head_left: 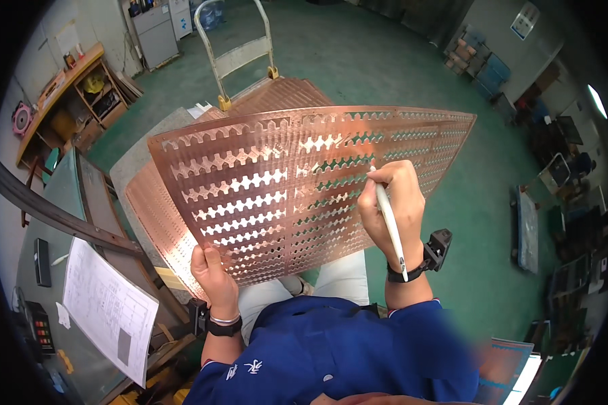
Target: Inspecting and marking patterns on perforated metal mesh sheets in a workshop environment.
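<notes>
In front of me a large copper-coloured sheet (290,196), cut through with rows of toothed slots, is held up at a tilt. My left hand (214,280) grips its near left edge, thumb showing on the face. My right hand (395,202) is closed round a slim white pen-like tool (388,219), its back end pointing down toward my wrist. That hand is over the right half of the sheet, fingertips close to the slots. Whether the tool's tip touches the metal I cannot tell.
Beyond the sheet, more copper sheets (277,94) lie stacked by a trolley's handle (240,57). A glass-topped table (30,270) at left bears printed paper (108,310) and a dark case (42,262). A wooden shelf (67,84) lines the far left wall; a flat cart (525,229) stands right.
</notes>
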Available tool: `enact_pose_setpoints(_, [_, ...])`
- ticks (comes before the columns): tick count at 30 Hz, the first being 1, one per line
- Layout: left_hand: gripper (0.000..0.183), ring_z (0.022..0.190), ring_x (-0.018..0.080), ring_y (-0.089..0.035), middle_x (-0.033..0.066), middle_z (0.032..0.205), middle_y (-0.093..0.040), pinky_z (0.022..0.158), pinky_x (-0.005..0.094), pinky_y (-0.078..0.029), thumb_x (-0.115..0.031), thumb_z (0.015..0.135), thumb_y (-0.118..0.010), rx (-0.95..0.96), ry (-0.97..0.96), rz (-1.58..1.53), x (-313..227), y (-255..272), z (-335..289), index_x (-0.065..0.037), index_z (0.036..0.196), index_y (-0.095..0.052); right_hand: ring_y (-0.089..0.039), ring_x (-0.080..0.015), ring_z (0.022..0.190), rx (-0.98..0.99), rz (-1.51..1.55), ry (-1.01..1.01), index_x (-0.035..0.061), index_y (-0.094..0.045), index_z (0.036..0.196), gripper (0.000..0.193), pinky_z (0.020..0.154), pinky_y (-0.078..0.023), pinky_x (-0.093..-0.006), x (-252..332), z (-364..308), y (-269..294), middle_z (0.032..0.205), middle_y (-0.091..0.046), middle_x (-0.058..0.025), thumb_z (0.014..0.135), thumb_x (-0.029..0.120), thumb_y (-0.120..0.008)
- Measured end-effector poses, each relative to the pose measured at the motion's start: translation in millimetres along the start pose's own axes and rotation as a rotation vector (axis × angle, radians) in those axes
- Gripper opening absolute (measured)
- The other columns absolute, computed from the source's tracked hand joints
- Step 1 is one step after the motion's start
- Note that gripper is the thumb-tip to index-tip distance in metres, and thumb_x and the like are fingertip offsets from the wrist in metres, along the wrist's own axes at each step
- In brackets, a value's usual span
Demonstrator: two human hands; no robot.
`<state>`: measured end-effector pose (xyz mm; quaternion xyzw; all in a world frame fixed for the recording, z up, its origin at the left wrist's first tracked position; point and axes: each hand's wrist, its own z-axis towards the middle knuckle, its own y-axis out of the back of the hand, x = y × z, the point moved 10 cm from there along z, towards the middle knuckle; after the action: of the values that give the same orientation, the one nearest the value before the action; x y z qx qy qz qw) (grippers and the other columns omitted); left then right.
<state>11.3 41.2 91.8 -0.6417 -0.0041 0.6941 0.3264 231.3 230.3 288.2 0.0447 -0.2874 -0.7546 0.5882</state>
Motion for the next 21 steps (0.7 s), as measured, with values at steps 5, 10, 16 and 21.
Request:
enact_pose_setpoints(5, [0.010, 0.062, 0.0047, -0.055, -0.0024, 0.079, -0.059, 0.050, 0.0174, -0.044, -0.017, 0.095, -0.049, 0.000, 0.011, -0.043, 3, 2, 1, -0.010, 0.092, -0.056, -0.055, -0.0277, 0.063, -0.035, 0.001, -0.042, 0.0017, -0.052, 0.085, 0.020, 0.055, -0.047, -0.0344, -8, -2, 7, 0.075, -0.052, -0.0130, 0.068, -0.005, -0.060])
enact_pose_setpoints(10, [0.018, 0.060, 0.0024, -0.047, -0.0042, 0.072, -0.051, 0.048, 0.0145, -0.035, -0.022, 0.096, -0.049, -0.042, 0.071, -0.035, 5, -3, 4, -0.008, 0.083, -0.052, -0.057, -0.0253, 0.065, -0.098, 0.070, -0.088, 0.0021, -0.054, 0.086, 0.018, 0.057, -0.047, -0.0326, -13, -9, 17, 0.078, -0.055, -0.0126, 0.071, -0.005, -0.061])
enact_pose_setpoints(16, [0.016, 0.061, 0.0027, -0.048, -0.0042, 0.072, -0.053, 0.047, 0.0151, -0.036, -0.022, 0.095, -0.050, -0.022, 0.053, -0.011, 5, -7, 6, -0.009, 0.085, -0.054, -0.061, -0.0250, 0.071, -0.092, 0.138, -0.093, 0.0016, -0.056, 0.091, 0.017, 0.060, -0.049, -0.0315, -16, -8, 15, 0.082, -0.059, -0.0133, 0.075, -0.002, -0.061])
enact_pose_setpoints(21, [0.014, 0.059, 0.0037, -0.050, -0.0036, 0.071, -0.054, 0.048, 0.0169, -0.040, -0.020, 0.096, -0.049, -0.034, 0.101, -0.041, 14, 0, 10, -0.010, 0.086, -0.054, -0.063, -0.0186, 0.073, -0.169, 0.288, -0.206, -0.0003, -0.056, 0.102, 0.015, 0.067, -0.051, -0.0286, -46, -20, 20, 0.086, -0.064, -0.0125, 0.089, 0.007, -0.054])
